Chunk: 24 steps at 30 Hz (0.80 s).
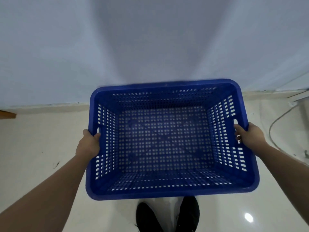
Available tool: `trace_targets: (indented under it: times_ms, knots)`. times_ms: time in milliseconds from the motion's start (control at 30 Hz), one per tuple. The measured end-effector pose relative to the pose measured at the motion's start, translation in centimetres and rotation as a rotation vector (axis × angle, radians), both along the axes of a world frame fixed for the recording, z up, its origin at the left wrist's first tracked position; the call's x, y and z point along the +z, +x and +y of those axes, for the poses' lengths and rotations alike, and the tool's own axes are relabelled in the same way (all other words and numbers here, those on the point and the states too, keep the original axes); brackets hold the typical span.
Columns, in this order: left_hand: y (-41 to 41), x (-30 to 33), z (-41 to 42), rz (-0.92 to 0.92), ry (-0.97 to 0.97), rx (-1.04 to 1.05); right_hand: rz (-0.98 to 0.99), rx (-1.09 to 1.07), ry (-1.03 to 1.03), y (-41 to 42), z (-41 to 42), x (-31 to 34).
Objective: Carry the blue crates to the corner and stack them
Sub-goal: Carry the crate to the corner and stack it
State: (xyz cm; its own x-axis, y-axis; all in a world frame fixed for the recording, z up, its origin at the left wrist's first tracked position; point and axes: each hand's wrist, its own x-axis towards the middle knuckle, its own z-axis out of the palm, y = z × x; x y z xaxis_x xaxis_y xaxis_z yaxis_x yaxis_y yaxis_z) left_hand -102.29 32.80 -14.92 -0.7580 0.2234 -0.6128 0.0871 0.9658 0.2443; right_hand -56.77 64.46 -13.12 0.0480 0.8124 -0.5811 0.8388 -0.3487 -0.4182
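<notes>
One blue crate [165, 139] is seen from above, held level in the air over a pale glossy floor [41, 148], its open top facing the camera. The crate is perforated on its walls and base, and nothing is seen inside it. The left hand [89, 144] is clamped on the crate's left short rim by the handle slot, thumb hooked inside the wall; the other fingers are hidden under the rim. The right hand [249, 136] is clamped on the crate's right short rim beside that handle slot, thumb curled over the inner side, fingers wrapped outside. Beyond the crate's far long edge a plain bluish wall [150, 39] is met by the floor. Below the crate's near edge two black shoes [167, 215] are seen. Right of the crate a thin cable [274, 124] is curved across the floor. Far left of the crate a brown wooden edge [7, 114] is cut by the frame
</notes>
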Motion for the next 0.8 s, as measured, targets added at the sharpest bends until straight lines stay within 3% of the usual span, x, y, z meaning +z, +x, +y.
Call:
trace_targets:
  times_ms: [133,333,633,800]
  knots:
    - [-0.4,3.7,0.5,-0.087,-0.043,-0.102,-0.137,0.125,-0.039,-1.0,0.9,3.8]
    - [1.8,17.8,3.1,0.045,-0.139,-0.476,-0.143,0.505,0.038,-4.6,0.9,17.5]
    - [3.4,53.9,11.2,0.311,-0.033,-0.739,-0.156,0.726,0.197,-8.8,2.9,52.0]
    - [5.3,73.9,13.4,0.502,0.089,-0.859,-0.152,0.788,0.405,-9.8,2.7,71.8]
